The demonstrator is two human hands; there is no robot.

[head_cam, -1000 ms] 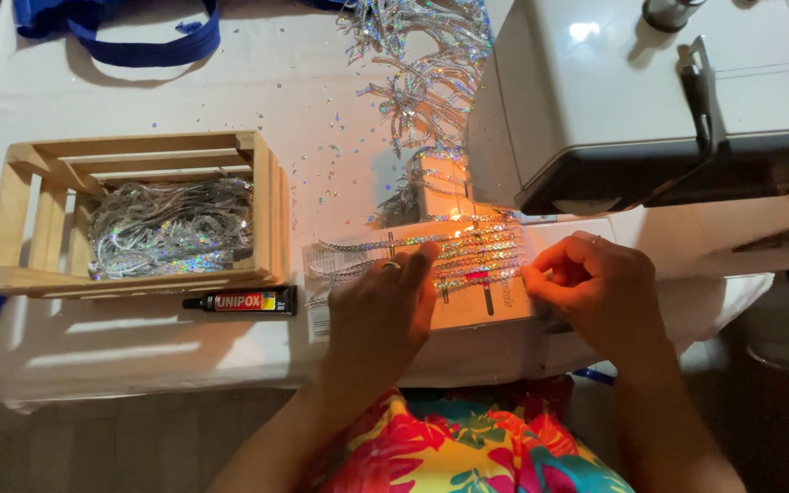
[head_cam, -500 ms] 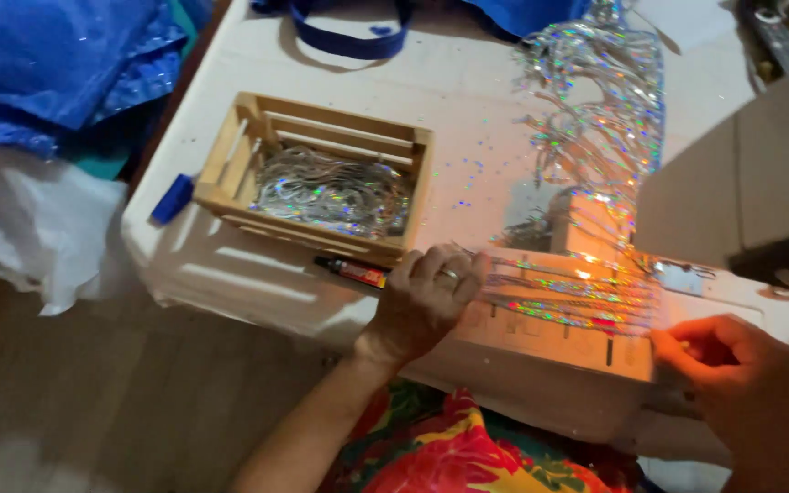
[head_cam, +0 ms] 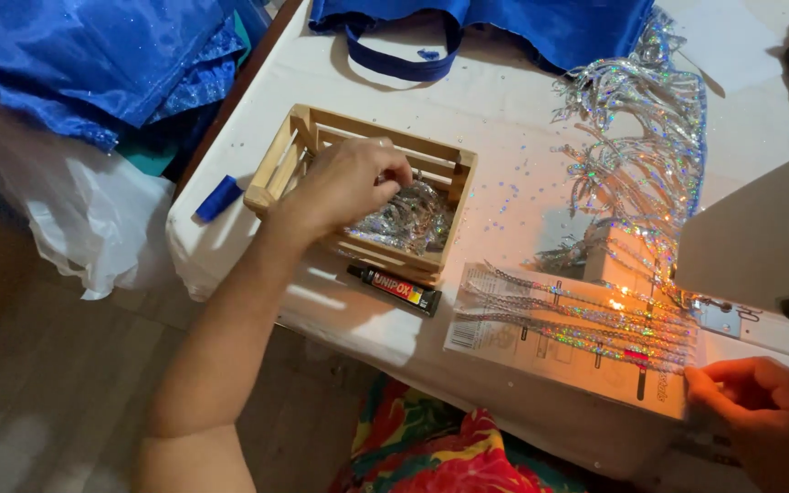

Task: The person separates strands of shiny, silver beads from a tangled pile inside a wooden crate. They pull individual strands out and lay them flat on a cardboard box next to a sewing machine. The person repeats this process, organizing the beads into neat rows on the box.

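Both forearms bare, no sleeves visible. Left hand (head_cam: 344,187) and right hand (head_cam: 764,411) ungloved. Garment (head_cam: 431,452) at lap: bright floral print, red, yellow, green, blue.

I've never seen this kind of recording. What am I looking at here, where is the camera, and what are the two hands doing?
There is no machine doing the work: a person works with bare hands, and the single camera sits on their head, looking down. The left hand reaches into a small wooden crate holding shiny silver sequin trim; whether it grips any is hidden. The right hand rests at the edge of a card on which sparkly strips lie in rows, under warm light. On the white table also lie a black glue tube, loose holographic fringe, scattered glitter and a blue bag. A white sewing machine stands at the right.
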